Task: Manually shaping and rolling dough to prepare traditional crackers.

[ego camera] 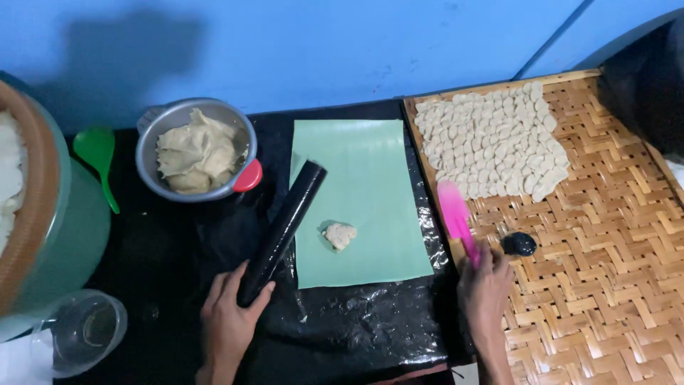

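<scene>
Woven tray (605,285): right of the green mat, bamboo, stiff; rows of small flat dough pieces (491,139) fill its far corner.
Green mat (363,199): thin flexible sheet lying on the black plastic-covered surface (356,328).
Bowl (196,150): left of the mat, metal, heaped with soft dough.
Rolling pin (281,232): black, rigid, smooth, probably slippery; leans across the mat's left edge; best held at its ends.
Left hand (228,321): closed around the pin's near end.
Right hand (484,285): gripping a pink spatula (456,217) just right of the mat.
Dough lump (340,235): on the mat, soft, sticky, light.
</scene>
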